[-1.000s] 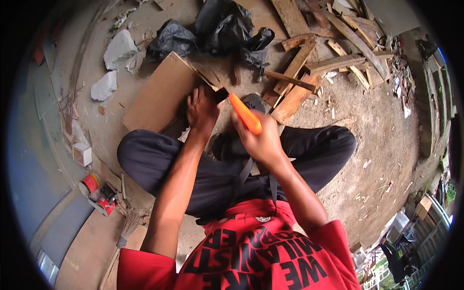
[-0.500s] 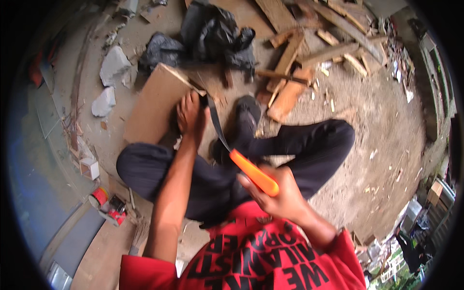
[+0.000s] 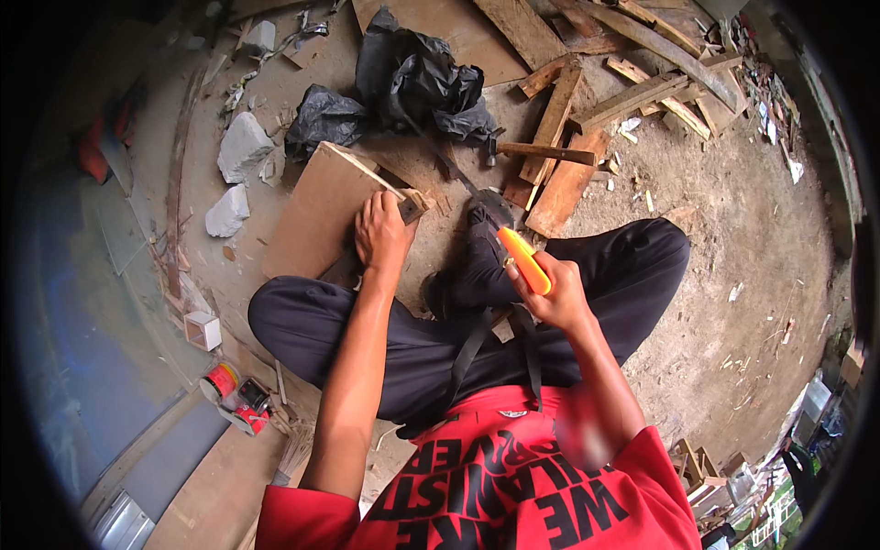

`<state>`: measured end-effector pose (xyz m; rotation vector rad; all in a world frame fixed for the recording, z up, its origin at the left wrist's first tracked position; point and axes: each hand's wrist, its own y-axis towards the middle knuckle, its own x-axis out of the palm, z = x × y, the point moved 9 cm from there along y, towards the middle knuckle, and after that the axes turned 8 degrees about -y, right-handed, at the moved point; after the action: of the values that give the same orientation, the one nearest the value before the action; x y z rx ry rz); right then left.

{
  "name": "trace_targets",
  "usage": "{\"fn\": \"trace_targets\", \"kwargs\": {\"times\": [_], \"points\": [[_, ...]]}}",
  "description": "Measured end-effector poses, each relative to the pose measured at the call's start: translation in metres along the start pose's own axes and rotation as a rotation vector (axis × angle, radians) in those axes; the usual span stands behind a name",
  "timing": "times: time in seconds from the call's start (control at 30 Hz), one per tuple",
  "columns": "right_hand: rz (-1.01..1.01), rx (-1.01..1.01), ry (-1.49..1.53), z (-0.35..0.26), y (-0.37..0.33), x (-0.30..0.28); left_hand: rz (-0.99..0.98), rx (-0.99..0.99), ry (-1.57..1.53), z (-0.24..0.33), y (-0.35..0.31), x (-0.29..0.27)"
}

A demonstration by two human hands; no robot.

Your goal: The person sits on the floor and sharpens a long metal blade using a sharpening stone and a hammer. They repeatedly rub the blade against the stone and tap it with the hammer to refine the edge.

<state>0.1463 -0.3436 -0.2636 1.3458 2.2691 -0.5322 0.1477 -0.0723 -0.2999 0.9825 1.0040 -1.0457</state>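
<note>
My left hand (image 3: 383,229) is closed over the near right corner of a brown wooden panel (image 3: 316,215), which has a pale strip along its upper edge. The panel rests by my left knee, and its underside is hidden. In my right hand (image 3: 556,291) is a saw (image 3: 515,246) with an orange handle, the fingers wrapped around the grip. Its long, narrow dark blade reaches forward and left over my foot toward a black plastic bag (image 3: 412,78). The blade is apart from the panel, and its teeth are too small to make out.
A hammer (image 3: 550,153) lies near loose planks (image 3: 568,188) at the far right. Grey-white rubble chunks (image 3: 243,147) sit beyond the panel on the left. Red tins (image 3: 247,417) and a small white box (image 3: 202,330) stand left. My crossed legs (image 3: 614,266) frame the work.
My right hand has moved forward and right with the saw. The blade has gone from beside my left hand to over my foot. My left hand stays on the panel.
</note>
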Motion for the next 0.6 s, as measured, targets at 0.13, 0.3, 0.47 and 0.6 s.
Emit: {"fn": "trace_targets", "kwargs": {"times": [0.13, 0.3, 0.47, 0.6], "points": [[0.071, -0.134, -0.281, 0.048, -0.012, 0.018, -0.017, -0.022, 0.002, 0.002, -0.003, 0.004], [0.055, -0.336, -0.553, 0.07, 0.019, 0.033, 0.009, 0.002, 0.02, 0.006, -0.001, -0.001], [-0.15, -0.414, -0.833, 0.115, 0.048, 0.05, -0.055, -0.026, -0.08, 0.001, -0.005, -0.01], [-0.172, -0.21, -1.056, 0.176, 0.05, 0.052, 0.006, 0.094, -0.377, 0.019, -0.006, -0.038]]}}
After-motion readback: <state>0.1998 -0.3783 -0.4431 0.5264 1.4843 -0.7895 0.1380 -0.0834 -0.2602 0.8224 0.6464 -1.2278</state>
